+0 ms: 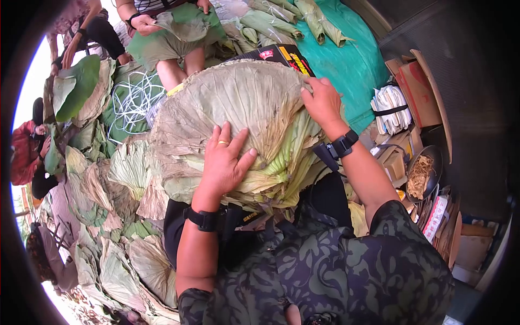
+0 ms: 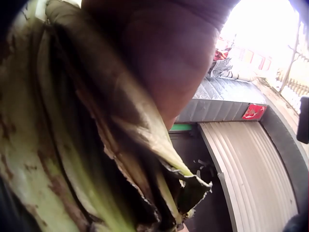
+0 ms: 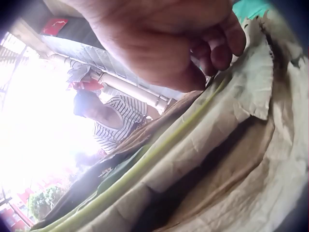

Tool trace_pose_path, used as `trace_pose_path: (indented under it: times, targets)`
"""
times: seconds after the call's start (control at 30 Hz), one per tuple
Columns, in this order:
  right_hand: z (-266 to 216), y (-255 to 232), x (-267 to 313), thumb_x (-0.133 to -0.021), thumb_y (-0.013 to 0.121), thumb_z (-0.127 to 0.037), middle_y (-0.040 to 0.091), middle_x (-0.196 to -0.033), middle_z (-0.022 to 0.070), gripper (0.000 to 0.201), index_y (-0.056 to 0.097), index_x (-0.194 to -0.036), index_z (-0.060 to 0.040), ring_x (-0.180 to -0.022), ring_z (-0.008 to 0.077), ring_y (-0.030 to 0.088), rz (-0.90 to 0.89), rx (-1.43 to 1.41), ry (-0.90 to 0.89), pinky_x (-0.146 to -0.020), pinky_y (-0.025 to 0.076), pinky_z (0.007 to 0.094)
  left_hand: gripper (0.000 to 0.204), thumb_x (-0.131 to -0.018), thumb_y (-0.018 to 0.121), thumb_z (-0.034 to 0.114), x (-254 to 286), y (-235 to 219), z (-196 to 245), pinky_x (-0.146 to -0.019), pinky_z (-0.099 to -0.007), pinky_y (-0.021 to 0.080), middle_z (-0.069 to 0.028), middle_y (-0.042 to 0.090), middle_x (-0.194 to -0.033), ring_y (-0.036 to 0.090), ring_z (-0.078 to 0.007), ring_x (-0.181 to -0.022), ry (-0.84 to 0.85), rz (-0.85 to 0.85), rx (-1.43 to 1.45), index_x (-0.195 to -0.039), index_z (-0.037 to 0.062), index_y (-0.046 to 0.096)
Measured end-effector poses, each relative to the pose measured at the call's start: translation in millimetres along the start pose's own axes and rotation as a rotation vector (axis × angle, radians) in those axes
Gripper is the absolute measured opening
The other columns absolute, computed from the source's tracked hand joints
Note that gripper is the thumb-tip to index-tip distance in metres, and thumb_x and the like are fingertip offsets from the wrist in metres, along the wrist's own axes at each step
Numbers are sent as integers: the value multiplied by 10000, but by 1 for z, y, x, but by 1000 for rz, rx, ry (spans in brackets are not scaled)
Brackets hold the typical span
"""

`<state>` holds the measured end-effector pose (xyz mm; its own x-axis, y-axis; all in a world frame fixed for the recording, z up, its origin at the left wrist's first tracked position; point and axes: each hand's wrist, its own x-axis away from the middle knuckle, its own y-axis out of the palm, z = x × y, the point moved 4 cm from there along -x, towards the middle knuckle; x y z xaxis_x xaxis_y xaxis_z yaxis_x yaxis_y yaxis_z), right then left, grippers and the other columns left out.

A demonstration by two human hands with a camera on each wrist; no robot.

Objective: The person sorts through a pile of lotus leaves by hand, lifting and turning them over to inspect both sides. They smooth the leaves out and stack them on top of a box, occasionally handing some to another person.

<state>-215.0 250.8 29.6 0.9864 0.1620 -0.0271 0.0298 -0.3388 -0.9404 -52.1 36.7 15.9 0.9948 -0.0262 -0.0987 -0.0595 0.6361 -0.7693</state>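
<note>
A thick stack of large dried lotus leaves [image 1: 244, 92], grey-green with yellowish folds toward the front, lies across the person's lap. On its top the left hand [image 1: 225, 165] rests with fingers spread, a ring on one of them. At the stack's far right edge the right hand [image 1: 325, 105] pinches the rim of a leaf. Seen from the right wrist, curled fingers [image 3: 219, 53] and thumb meet at the leaf edge [image 3: 251, 77]. The left wrist view shows folded leaf layers [image 2: 63, 145] close below the palm [image 2: 159, 53].
More dried leaves [image 1: 130, 260] cover the ground at left, near a tangle of white string [image 1: 132, 103]. Rolled leaf bundles [image 1: 271, 24] lie on a green tarp [image 1: 346, 59]. Cardboard boxes [image 1: 417, 92] stand at right. Opposite, another person holds a leaf [image 1: 184, 27].
</note>
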Motion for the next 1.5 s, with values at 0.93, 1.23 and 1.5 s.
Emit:
trace_pose_path:
  times: [0.93,1.23,1.5]
  targets:
    - [-232,-1,-103,-729,621,-374,625,-938,178,456,554,-1009,-21,-884,373,591,-16,254,-516,-758,465,454,535,-854,455,484,4,-2,9,-1018,-504,250,-292,360,-1324,302,-473,-1241,-36,-18,-35,-1248,126,505]
    - [-181,-39,-120,-772,553,-185,637,-877,188,243,611,-915,3,-643,346,606,201,-501,-445,-624,498,413,568,-835,512,448,3,-4,9,-1010,-494,273,-275,404,-1296,335,-460,-1225,-31,-16,-35,-1265,80,475]
    - [-124,-24,52,-889,507,-175,584,-1006,90,254,482,-1105,-45,-835,214,605,-245,-1589,301,-548,534,346,672,-815,643,206,1,-20,3,-936,-446,405,-201,462,-1261,452,-340,-1165,-184,370,934,-1351,31,277]
